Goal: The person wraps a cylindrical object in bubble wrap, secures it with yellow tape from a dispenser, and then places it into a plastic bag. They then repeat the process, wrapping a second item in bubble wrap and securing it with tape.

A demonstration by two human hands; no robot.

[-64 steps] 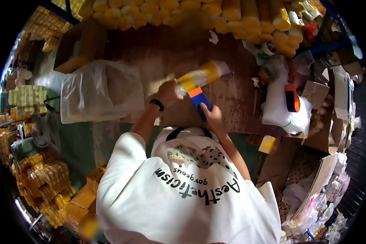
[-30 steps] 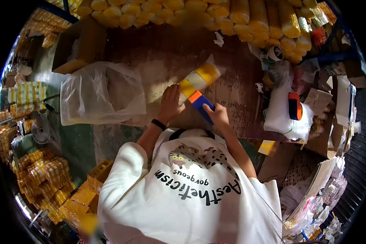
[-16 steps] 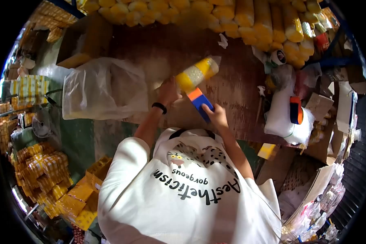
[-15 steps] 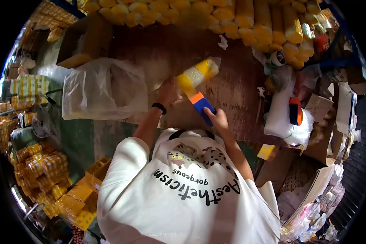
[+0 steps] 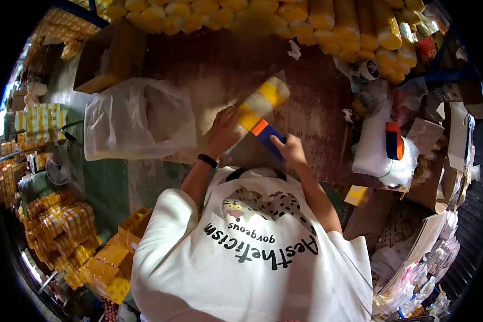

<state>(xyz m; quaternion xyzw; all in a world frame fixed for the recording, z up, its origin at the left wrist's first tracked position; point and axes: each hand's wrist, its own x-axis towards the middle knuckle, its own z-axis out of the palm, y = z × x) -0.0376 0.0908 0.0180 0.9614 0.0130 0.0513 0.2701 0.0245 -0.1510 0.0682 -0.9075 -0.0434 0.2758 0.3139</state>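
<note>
A cylindrical roll [image 5: 264, 101] with yellow and pale bands, wrapped in clear plastic, lies aslant at the middle of the table [image 5: 316, 107]. My left hand [image 5: 224, 129] is at its lower left end, its fingers partly hidden and slightly blurred but seemingly closed on the roll. In my right hand [image 5: 292, 149] is a blue block-shaped tool with an orange end [image 5: 268, 138]; the orange end meets the roll's lower edge. My right thumb lies along the tool's blue side. A clear plastic bag [image 5: 139, 121] spreads to the left of my left hand.
Yellow wrapped rolls [image 5: 284, 19] are stacked along the back. An open cardboard box [image 5: 112, 56] stands at the back left. To the right lie a bubble-wrap roll [image 5: 373, 147] and another blue-and-orange tool [image 5: 395, 141]. Yellow packs [image 5: 64, 225] are piled at the lower left.
The roll has turned a little more upright and shifted slightly right. My left hand has moved slightly along its left side; the blue tool has moved slightly right with my right hand.
</note>
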